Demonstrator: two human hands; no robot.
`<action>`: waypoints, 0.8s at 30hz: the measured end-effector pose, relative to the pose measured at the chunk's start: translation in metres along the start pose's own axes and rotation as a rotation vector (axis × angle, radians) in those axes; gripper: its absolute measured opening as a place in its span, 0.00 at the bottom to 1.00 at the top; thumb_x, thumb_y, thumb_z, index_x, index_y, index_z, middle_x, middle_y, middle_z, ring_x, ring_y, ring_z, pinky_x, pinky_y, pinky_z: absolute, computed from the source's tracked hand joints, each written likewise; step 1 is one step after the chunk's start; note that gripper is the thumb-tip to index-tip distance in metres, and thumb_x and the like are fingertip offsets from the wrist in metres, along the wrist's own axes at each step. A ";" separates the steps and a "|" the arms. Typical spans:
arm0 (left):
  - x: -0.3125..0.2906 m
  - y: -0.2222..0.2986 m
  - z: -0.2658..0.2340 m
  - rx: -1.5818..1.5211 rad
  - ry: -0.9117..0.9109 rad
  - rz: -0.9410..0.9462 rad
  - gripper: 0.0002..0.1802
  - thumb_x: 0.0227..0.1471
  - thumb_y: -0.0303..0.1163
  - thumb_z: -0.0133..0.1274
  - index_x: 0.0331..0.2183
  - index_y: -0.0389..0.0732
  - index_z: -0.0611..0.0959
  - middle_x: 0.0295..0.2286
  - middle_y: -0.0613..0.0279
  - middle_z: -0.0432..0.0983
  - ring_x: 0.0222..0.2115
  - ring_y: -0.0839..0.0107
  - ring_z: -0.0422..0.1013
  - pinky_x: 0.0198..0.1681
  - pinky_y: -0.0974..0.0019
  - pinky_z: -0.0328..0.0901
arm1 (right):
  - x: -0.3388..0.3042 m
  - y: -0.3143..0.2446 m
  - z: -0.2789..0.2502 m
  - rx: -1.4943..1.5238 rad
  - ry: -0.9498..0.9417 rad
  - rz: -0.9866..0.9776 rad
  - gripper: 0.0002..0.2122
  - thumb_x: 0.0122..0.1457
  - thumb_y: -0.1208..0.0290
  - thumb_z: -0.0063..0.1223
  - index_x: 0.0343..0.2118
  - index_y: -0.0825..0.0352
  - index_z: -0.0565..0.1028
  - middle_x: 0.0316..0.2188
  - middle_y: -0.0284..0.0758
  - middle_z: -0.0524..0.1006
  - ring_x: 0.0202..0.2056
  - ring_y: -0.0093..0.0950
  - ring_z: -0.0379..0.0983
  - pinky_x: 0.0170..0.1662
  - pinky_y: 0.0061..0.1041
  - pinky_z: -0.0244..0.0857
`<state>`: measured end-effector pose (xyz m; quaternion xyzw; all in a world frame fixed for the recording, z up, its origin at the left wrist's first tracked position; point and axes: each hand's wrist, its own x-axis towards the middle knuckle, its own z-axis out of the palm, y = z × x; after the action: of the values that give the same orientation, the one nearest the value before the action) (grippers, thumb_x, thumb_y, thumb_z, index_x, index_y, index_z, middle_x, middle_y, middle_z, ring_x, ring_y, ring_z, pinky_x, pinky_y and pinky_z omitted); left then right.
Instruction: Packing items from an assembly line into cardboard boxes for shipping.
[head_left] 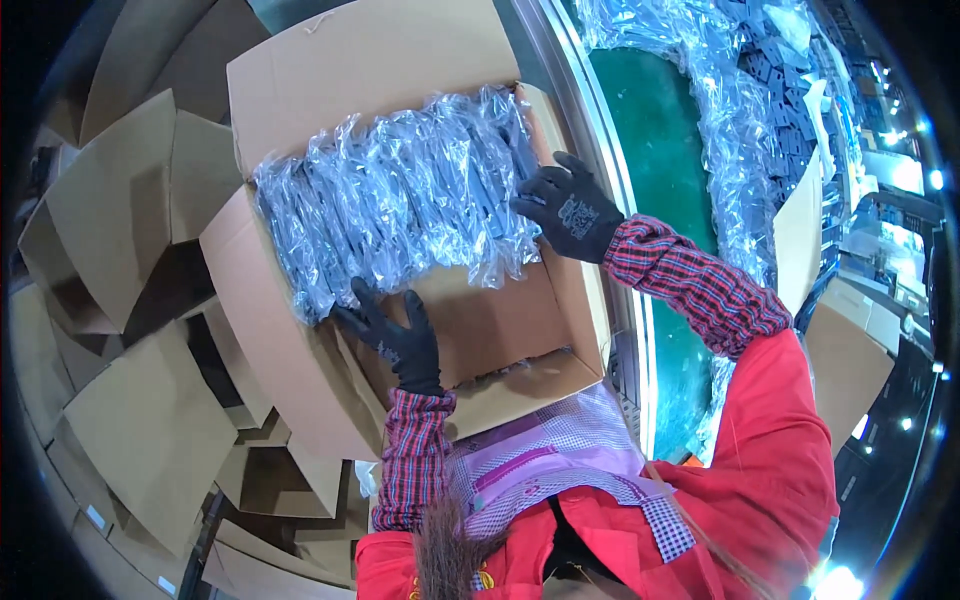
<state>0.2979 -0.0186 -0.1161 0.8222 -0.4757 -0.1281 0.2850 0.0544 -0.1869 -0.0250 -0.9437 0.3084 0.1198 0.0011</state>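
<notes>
An open cardboard box (560, 290) stands in front of me, its flaps folded outward. Across its far part runs a packed row of grey parts in clear plastic bags (400, 190); bare cardboard shows in the near part. My left hand (398, 340), in a black glove, is over the box's near left part, fingers spread and tips against the near left end of the row. At the right end, my right hand (575, 210), also gloved in black, reaches over the box wall. Its fingers are apart and touch the bags there; some fingertips are hidden.
Several open empty cardboard boxes (150, 420) crowd the left side. To the right, past a metal rail (620, 190), runs a green conveyor surface (650, 130). More clear plastic bags (735, 160) and a heap of dark grey parts (780, 95) lie on it.
</notes>
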 end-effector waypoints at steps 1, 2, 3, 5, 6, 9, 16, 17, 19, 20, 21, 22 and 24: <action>0.000 0.001 0.001 -0.012 0.011 0.008 0.43 0.49 0.41 0.54 0.61 0.45 0.52 0.60 0.45 0.41 0.59 0.42 0.41 0.59 0.45 0.43 | 0.005 -0.004 0.001 -0.008 0.044 -0.045 0.20 0.46 0.65 0.52 0.46 0.48 0.71 0.46 0.27 0.70 0.50 0.29 0.64 0.59 0.45 0.45; 0.001 0.001 0.002 -0.025 0.022 0.016 0.42 0.49 0.42 0.53 0.61 0.45 0.53 0.60 0.43 0.41 0.59 0.42 0.40 0.59 0.45 0.43 | 0.010 -0.008 0.003 -0.016 0.088 -0.089 0.20 0.46 0.65 0.51 0.46 0.48 0.70 0.46 0.27 0.70 0.50 0.30 0.64 0.58 0.45 0.46; 0.001 0.002 0.002 -0.037 0.032 0.024 0.42 0.49 0.42 0.53 0.61 0.46 0.54 0.60 0.42 0.40 0.59 0.41 0.40 0.59 0.45 0.43 | 0.015 -0.012 0.005 -0.024 0.131 -0.133 0.20 0.46 0.65 0.51 0.46 0.48 0.70 0.46 0.27 0.70 0.50 0.30 0.64 0.58 0.45 0.47; 0.002 0.002 0.002 -0.045 0.045 0.030 0.41 0.49 0.42 0.53 0.60 0.46 0.54 0.60 0.41 0.39 0.60 0.41 0.40 0.59 0.45 0.43 | 0.020 -0.014 0.008 -0.029 0.177 -0.181 0.20 0.47 0.65 0.51 0.46 0.48 0.70 0.46 0.27 0.70 0.50 0.30 0.64 0.57 0.45 0.48; 0.002 0.001 0.001 -0.055 0.022 0.023 0.41 0.49 0.42 0.53 0.60 0.46 0.54 0.60 0.40 0.39 0.59 0.41 0.40 0.59 0.45 0.43 | 0.020 -0.013 0.010 -0.020 0.165 -0.179 0.19 0.47 0.65 0.50 0.46 0.48 0.70 0.46 0.27 0.70 0.50 0.30 0.64 0.57 0.45 0.48; 0.002 0.000 -0.001 -0.091 -0.046 0.003 0.41 0.49 0.41 0.54 0.60 0.47 0.54 0.59 0.35 0.38 0.59 0.40 0.39 0.59 0.45 0.42 | 0.023 -0.008 0.014 0.004 0.128 -0.171 0.18 0.48 0.66 0.49 0.46 0.49 0.70 0.47 0.28 0.70 0.50 0.30 0.64 0.57 0.45 0.49; -0.001 0.004 0.002 -0.091 -0.017 -0.076 0.42 0.48 0.41 0.53 0.61 0.46 0.54 0.59 0.37 0.41 0.59 0.40 0.39 0.59 0.45 0.42 | 0.037 -0.023 0.014 0.012 0.232 -0.263 0.18 0.49 0.67 0.48 0.47 0.49 0.69 0.50 0.28 0.68 0.51 0.30 0.63 0.57 0.44 0.50; -0.002 0.003 0.002 -0.086 -0.021 -0.083 0.42 0.48 0.41 0.53 0.61 0.46 0.54 0.59 0.37 0.41 0.59 0.40 0.39 0.59 0.46 0.42 | 0.039 -0.024 0.014 -0.001 0.230 -0.269 0.18 0.50 0.67 0.47 0.47 0.50 0.69 0.50 0.28 0.67 0.51 0.30 0.63 0.57 0.44 0.50; -0.002 0.002 0.002 -0.077 -0.028 -0.096 0.42 0.48 0.40 0.53 0.61 0.46 0.54 0.59 0.38 0.42 0.59 0.40 0.40 0.59 0.46 0.42 | 0.044 -0.025 0.015 -0.028 0.226 -0.281 0.18 0.51 0.67 0.47 0.47 0.50 0.69 0.52 0.29 0.66 0.51 0.31 0.63 0.57 0.44 0.50; -0.002 0.002 0.001 -0.072 -0.026 -0.098 0.42 0.48 0.40 0.53 0.61 0.46 0.54 0.59 0.38 0.42 0.59 0.40 0.40 0.59 0.46 0.42 | 0.045 -0.025 0.016 -0.025 0.228 -0.285 0.18 0.51 0.67 0.47 0.47 0.50 0.69 0.52 0.29 0.66 0.51 0.31 0.63 0.57 0.44 0.50; -0.001 0.002 0.000 -0.075 -0.030 -0.075 0.42 0.47 0.40 0.53 0.61 0.46 0.54 0.59 0.38 0.42 0.59 0.40 0.40 0.59 0.46 0.42 | 0.046 -0.025 0.016 -0.026 0.238 -0.306 0.18 0.51 0.67 0.47 0.47 0.51 0.69 0.53 0.29 0.66 0.52 0.32 0.62 0.57 0.45 0.50; 0.000 0.001 -0.001 -0.078 -0.033 -0.052 0.42 0.47 0.40 0.53 0.60 0.45 0.54 0.59 0.38 0.42 0.59 0.40 0.40 0.59 0.46 0.42 | 0.047 -0.025 0.016 -0.028 0.248 -0.327 0.18 0.51 0.67 0.47 0.47 0.52 0.69 0.53 0.29 0.65 0.52 0.32 0.62 0.58 0.45 0.50; 0.002 0.001 -0.004 -0.083 -0.040 -0.006 0.42 0.47 0.40 0.53 0.60 0.45 0.55 0.59 0.38 0.43 0.59 0.40 0.41 0.59 0.46 0.42 | 0.052 -0.024 0.016 -0.032 0.268 -0.369 0.17 0.52 0.68 0.47 0.47 0.53 0.70 0.55 0.29 0.64 0.53 0.33 0.61 0.58 0.45 0.49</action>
<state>0.3000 -0.0195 -0.1125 0.8084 -0.4730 -0.1652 0.3089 0.1052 -0.1960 -0.0540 -0.9915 0.1258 -0.0039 -0.0328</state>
